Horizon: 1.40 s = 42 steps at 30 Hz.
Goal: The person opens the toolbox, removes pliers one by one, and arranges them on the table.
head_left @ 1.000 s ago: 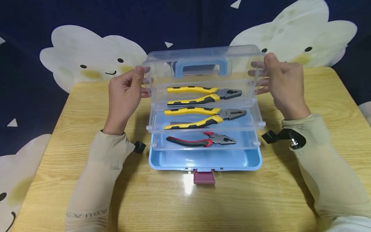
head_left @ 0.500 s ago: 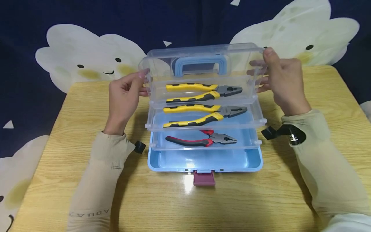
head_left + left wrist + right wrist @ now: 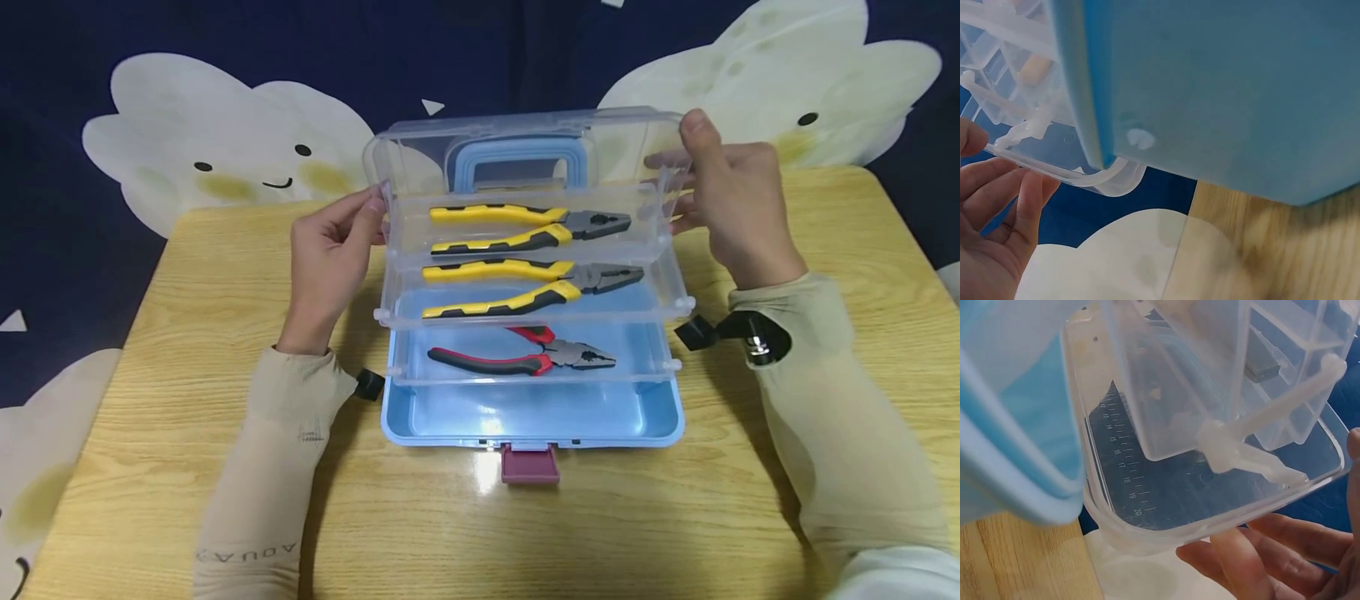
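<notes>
A toolbox with a clear lid stands with its lid raised and its clear trays fanned out over the light blue base. My left hand pinches the lid's left edge between thumb and fingers. At the right edge my right hand grips the lid, thumb in front and fingers behind. Combination pliers with yellow and black handles lie in the top tray. A second yellow-handled pair lies one level below. Lowest are pliers with red and black handles, one handle partly hidden by the tray above.
A blue carrying handle shows on the lid. The plum-coloured latch hangs down at the base's front. The box stands on a wooden table, with a dark blue cloud-patterned cloth behind it.
The lid has tipped a little farther back and the trays have risen with it, showing more of the red-handled pliers. Both hands have kept to the lid's edges.
</notes>
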Tool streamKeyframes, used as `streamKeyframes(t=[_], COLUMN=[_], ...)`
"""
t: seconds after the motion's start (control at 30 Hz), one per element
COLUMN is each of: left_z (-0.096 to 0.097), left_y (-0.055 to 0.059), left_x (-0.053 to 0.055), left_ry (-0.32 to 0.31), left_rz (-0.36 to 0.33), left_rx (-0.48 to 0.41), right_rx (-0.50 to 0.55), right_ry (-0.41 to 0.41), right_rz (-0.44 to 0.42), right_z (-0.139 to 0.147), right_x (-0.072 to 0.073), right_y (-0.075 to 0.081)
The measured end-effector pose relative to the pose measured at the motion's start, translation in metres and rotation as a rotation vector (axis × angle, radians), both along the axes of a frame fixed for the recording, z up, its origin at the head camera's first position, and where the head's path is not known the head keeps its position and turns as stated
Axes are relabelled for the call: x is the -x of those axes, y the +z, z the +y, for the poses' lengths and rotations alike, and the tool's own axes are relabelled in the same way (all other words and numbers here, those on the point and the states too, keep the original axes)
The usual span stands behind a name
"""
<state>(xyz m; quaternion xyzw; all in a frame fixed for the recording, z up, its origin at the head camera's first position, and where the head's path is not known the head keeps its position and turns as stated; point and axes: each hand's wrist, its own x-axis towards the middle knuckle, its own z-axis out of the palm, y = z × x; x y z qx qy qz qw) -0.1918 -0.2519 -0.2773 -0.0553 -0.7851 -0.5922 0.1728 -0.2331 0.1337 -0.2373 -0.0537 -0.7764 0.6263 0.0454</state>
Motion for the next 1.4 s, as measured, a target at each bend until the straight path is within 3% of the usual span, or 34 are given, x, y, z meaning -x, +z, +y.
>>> streamKeyframes(t=[0.27, 0.83, 1.1, 1.3, 1.4], left_z=[0.0, -0.005, -0.005, -0.004, -0.005], left_y=[-0.001, -0.001, -0.003, -0.003, -0.003], left_x=[0.0, 0.003, 0.004, 0.004, 0.004], left_ry=[-0.013, -0.04, -0.029, -0.008, 0.003], left_rz=[-0.008, -0.058, -0.067, -0.074, -0.076], left_rx=[0.032, -0.024, -0.034, -0.031, -0.028], right_rx=[0.027, 0.005, -0.177, -0.326, -0.306], right_ry=[0.005, 0.088, 0.218, 0.322, 0.374], right_rz=[-0.014, -0.019, 0.002, -0.056, -0.049], right_z=[0.002, 0.002, 0.017, 0.028, 0.03], right_x=[0.003, 0.007, 0.01, 0.014, 0.015], right_y=[-0.001, -0.003, -0.011, -0.022, -0.026])
